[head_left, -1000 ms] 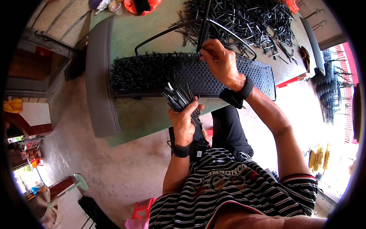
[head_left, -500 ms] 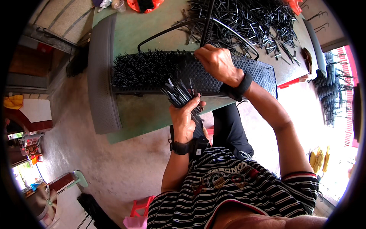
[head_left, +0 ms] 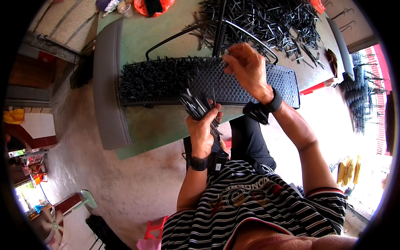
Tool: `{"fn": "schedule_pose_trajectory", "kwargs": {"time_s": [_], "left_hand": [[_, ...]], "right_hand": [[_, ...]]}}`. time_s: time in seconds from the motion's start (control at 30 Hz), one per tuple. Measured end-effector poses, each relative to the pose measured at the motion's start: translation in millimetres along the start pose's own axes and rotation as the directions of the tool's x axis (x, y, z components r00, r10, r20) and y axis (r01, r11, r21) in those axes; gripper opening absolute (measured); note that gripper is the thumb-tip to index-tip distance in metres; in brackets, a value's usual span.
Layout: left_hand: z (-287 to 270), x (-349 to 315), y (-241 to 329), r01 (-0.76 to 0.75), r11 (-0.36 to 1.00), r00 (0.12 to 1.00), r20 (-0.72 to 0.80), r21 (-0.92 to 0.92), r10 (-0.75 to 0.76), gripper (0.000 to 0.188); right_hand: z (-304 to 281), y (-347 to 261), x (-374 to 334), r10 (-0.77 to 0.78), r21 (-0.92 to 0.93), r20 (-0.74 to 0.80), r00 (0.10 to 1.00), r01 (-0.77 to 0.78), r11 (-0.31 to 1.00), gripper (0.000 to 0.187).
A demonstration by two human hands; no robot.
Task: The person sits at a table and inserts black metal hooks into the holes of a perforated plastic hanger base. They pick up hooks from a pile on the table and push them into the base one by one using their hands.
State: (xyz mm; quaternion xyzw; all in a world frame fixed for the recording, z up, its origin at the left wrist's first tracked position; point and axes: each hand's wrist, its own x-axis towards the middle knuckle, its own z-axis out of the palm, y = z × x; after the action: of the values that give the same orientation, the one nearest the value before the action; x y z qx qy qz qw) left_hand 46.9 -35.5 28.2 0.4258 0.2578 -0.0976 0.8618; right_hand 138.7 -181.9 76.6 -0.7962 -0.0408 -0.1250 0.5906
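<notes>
A long dark perforated panel point(head_left: 277, 83) lies across the table's near side. Its left half bristles with short black strips point(head_left: 156, 79), while the right half shows bare holes. My left hand point(head_left: 201, 129) is closed round a bundle of thin black strips point(head_left: 194, 104), just below the panel's front edge. Over the bare part, beside the border of the bristles, hovers my right hand point(head_left: 249, 71) with its fingers bent together. Whatever its fingertips pinch is too thin and dark to make out. A black bent-rod frame point(head_left: 175, 36) arches behind the panel.
A heap of loose black strips point(head_left: 266, 27) covers the far side of the green table point(head_left: 146, 129). Stacked curved grey panels point(head_left: 107, 87) stand at the left edge. A red bag point(head_left: 164, 9) lies far left. Below is a red stool point(head_left: 156, 227); a fan point(head_left: 54, 225) stands lower left.
My right hand has shifted a little right and down, turning so its fingers show more. My left hand keeps its bundle in nearly the same place. The view has moved slightly.
</notes>
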Motion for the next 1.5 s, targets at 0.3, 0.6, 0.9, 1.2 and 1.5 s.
{"fn": "schedule_pose_trajectory", "kwargs": {"time_s": [0.3,0.6,0.9,1.2,1.5], "left_hand": [[-14.7,2.0,-6.6,-0.009,1.000,0.996,0.092,-0.002,0.009,0.023],[-9.6,-1.2,1.4,0.032,0.998,0.999,0.002,-0.056,-0.032,0.024],[4.7,-1.3,-5.6,-0.008,0.999,1.000,0.018,0.045,0.007,0.017],[2.5,-1.5,-8.4,-0.023,0.997,0.999,0.039,0.067,0.020,0.018],[2.6,-3.7,-5.1,0.001,1.000,1.000,-0.013,0.031,0.000,0.022]], "right_hand": [[13.3,32.1,11.4,-0.190,-0.181,0.010,0.982,0.188,0.965,0.017],[14.1,37.3,20.2,-0.401,-0.577,0.300,0.865,0.500,0.646,0.011],[-11.7,1.6,-22.7,0.269,-0.090,0.398,0.877,-0.254,0.963,0.016],[-14.7,21.2,15.0,-0.106,-0.132,-0.080,0.991,0.094,0.987,0.021],[-4.2,52.3,25.4,-0.189,-0.260,0.010,0.982,0.185,0.948,0.017]]}}
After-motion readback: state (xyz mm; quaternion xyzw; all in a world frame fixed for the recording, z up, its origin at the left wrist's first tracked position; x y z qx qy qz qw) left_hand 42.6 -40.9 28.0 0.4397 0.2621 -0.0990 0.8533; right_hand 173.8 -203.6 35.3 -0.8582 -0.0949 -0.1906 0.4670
